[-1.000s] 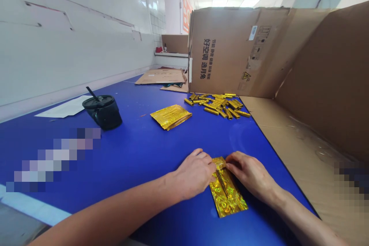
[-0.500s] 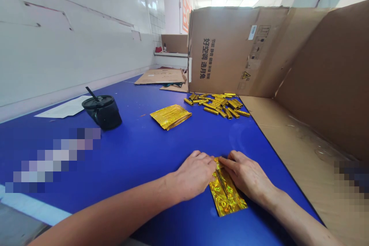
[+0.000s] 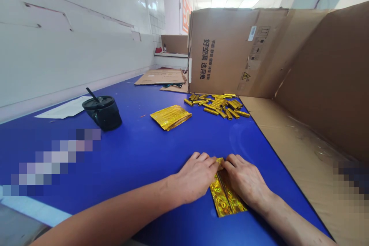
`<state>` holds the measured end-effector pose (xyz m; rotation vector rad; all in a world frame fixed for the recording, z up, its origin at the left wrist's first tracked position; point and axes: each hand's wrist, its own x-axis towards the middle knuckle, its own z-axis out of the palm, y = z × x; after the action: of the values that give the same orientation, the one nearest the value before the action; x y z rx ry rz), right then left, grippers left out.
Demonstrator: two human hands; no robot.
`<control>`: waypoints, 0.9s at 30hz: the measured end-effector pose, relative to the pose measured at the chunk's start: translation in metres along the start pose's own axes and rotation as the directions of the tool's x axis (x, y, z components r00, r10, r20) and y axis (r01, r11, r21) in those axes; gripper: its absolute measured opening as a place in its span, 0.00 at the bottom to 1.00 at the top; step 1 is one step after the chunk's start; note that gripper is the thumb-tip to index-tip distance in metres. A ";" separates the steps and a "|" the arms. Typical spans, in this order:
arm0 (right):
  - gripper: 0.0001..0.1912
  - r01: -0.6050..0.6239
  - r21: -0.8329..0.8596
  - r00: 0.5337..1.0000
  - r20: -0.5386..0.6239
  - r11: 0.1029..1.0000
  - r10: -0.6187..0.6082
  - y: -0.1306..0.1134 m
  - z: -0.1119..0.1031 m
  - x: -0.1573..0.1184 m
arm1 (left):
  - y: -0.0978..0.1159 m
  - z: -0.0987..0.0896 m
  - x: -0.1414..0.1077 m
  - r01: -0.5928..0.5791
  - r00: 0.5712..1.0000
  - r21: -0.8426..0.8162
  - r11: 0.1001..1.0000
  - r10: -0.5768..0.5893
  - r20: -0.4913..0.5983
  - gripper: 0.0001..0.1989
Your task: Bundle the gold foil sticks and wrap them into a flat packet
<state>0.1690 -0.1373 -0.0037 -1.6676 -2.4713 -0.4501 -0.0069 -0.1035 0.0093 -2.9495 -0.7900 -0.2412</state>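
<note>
Gold foil strip (image 3: 226,200): lying creased on blue table (image 3: 138,153), between my hands.
Left hand (image 3: 196,178): pressing its upper end, fingers close together.
Right hand (image 3: 245,180): pressing same end, perhaps pinching, view is poor.

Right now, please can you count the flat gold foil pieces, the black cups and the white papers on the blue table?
Flat gold foil pieces: 2 (the loose piece, the nearer piece)
Black cup: 1
White paper: 1
Total: 4
</note>
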 end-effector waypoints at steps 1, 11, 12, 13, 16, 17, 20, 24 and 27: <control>0.11 0.005 -0.004 1.000 -0.011 1.000 -0.005 0.000 0.000 0.000 | 0.000 0.000 0.000 -0.011 1.000 0.008 1.000 0.011 -0.001 0.15; 0.11 0.011 -0.010 1.000 -0.004 1.000 -0.011 -0.003 -0.003 0.001 | -0.001 0.001 0.001 -0.050 0.999 0.021 0.999 0.050 0.006 0.09; 0.10 0.011 -0.013 1.000 -0.002 1.000 -0.011 -0.003 -0.003 0.001 | -0.001 0.001 0.002 -0.050 0.999 0.017 0.999 0.050 0.007 0.09; 0.10 0.009 -0.016 1.000 -0.001 1.000 -0.009 -0.004 -0.004 0.001 | -0.001 0.000 0.002 -0.052 0.999 0.015 0.999 0.052 0.010 0.09; 0.10 -0.001 -0.005 1.000 0.013 1.000 0.001 -0.005 -0.007 0.002 | -0.001 -0.001 0.003 -0.061 0.998 0.024 0.998 0.060 0.027 0.09; 0.09 -0.004 0.004 1.000 0.017 1.000 0.004 -0.006 -0.009 0.002 | -0.001 -0.001 0.003 -0.068 0.997 0.032 0.997 0.067 0.031 0.10; 0.08 -0.016 0.036 1.000 0.004 0.999 0.016 -0.008 -0.014 0.002 | -0.002 -0.001 0.003 -0.089 0.995 0.058 0.994 0.087 0.037 0.11; 0.12 -0.004 0.118 0.986 -0.168 0.993 0.024 -0.010 -0.014 -0.001 | 0.000 -0.001 0.003 -0.095 0.995 0.075 0.993 0.091 0.044 0.10; 0.16 0.056 0.212 0.990 -0.137 0.976 -0.027 -0.012 -0.012 -0.002 | 0.001 -0.001 0.003 -0.096 0.994 0.083 0.992 0.091 0.055 0.08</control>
<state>0.1583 -0.1470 0.0054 -1.4560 -2.3664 -0.2753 -0.0041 -0.1029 0.0102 -2.9127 -0.6482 -0.1226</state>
